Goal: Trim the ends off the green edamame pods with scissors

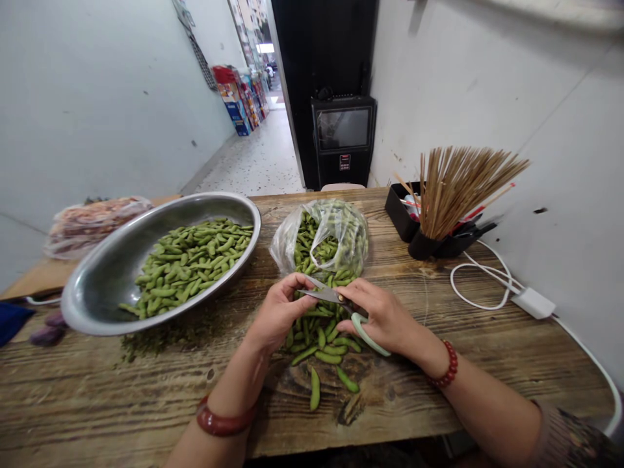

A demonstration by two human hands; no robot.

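My right hand is closed on a pair of scissors with pale green handles. The blades point left and stand apart by the fingertips of my left hand. That hand is curled in a pinch, and whatever lies in its fingers is hidden. Beneath both hands, a heap of green soybean pods spills from a clear plastic bag. Two single pods, one of them a soybean pod, lie nearer to me. On the left, a large metal basin holds many more pods.
Dark green trimmings lie beneath the basin's near edge. Behind the basin sits a bagged bundle, with purple items nearby. At right stand wooden skewers in a black holder, and a white cable with its adapter.
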